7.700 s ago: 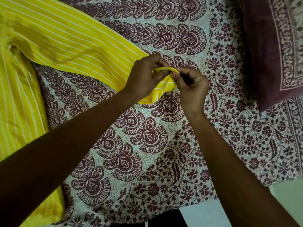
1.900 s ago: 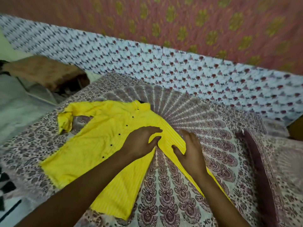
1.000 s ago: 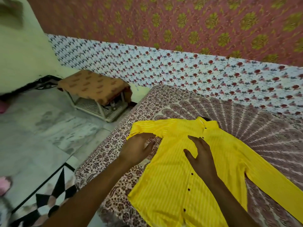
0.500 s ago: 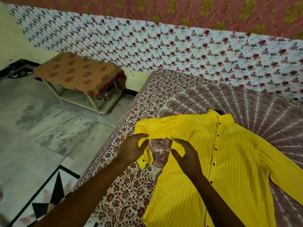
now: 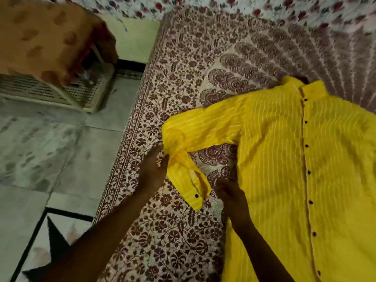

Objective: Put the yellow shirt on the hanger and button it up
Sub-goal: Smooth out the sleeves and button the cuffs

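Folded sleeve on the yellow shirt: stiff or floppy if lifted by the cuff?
Likely floppy: the sleeve is doubled back on itself with soft creases, so it should drape from any grip. Probably light: the shirt lies thin and flat on the bedsheet. The cuff may be slightly firmer; it shows a flatter shape around its button.

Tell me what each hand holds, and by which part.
The left hand meets the yellow shirt at the fold of its doubled-back sleeve; the right hand sits by the cuff. Blur hides whether either actually grips.
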`<state>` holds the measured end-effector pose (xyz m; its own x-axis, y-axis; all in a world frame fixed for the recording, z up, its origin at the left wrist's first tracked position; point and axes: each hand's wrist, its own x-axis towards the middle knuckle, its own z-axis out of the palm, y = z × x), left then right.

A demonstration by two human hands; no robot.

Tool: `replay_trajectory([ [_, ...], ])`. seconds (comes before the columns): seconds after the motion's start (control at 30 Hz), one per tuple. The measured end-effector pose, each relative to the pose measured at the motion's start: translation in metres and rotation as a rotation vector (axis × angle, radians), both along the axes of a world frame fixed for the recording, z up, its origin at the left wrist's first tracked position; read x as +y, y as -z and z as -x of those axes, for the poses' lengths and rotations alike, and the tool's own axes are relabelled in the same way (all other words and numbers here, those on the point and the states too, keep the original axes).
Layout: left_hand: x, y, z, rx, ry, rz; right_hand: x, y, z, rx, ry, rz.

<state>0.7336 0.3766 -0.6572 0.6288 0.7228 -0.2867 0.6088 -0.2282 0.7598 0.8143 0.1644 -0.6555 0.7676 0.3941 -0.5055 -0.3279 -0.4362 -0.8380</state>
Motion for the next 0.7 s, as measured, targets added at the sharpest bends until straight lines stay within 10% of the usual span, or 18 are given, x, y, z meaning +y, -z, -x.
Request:
replay_trajectory([
  [0.43,0.093,0.052,-0.114,0.041,0.052,0.144,0.111,0.038,-0.09,0.562,0.629,-0.367],
  [0.7,0.118,0.044,-0.111,-0.109,0.059,-0.124,0.11,0.05,-0.093,0.247,0.457,0.061],
])
